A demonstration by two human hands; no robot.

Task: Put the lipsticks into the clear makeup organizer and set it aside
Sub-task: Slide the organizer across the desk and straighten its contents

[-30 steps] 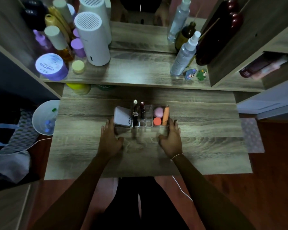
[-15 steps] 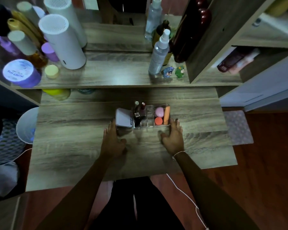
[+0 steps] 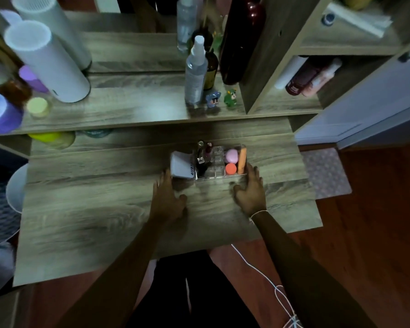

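Note:
The clear makeup organizer (image 3: 219,172) stands on the wooden desk (image 3: 104,209), near its back edge. Dark lipsticks (image 3: 205,153) stand upright in its middle slots. A white compact (image 3: 181,165) fills its left end. A pink sponge (image 3: 231,156), a red sponge (image 3: 230,168) and an orange stick (image 3: 242,160) sit at its right end. My left hand (image 3: 168,197) lies flat on the desk, fingertips at the organizer's near left corner. My right hand (image 3: 250,192) lies flat too, fingers along the right wall. Both thumbs are off the front wall.
A raised shelf (image 3: 128,107) behind carries a spray bottle (image 3: 195,72), two small figurines (image 3: 220,99), a white cylinder (image 3: 47,65) and jars at the left. A cabinet with bottles (image 3: 305,79) stands at right. A white bin (image 3: 16,188) sits left of the desk.
The organizer has slid slightly toward the desk's back edge. Both hands have loosened, with the thumbs drawn back from its front wall. The camera has swung to the right.

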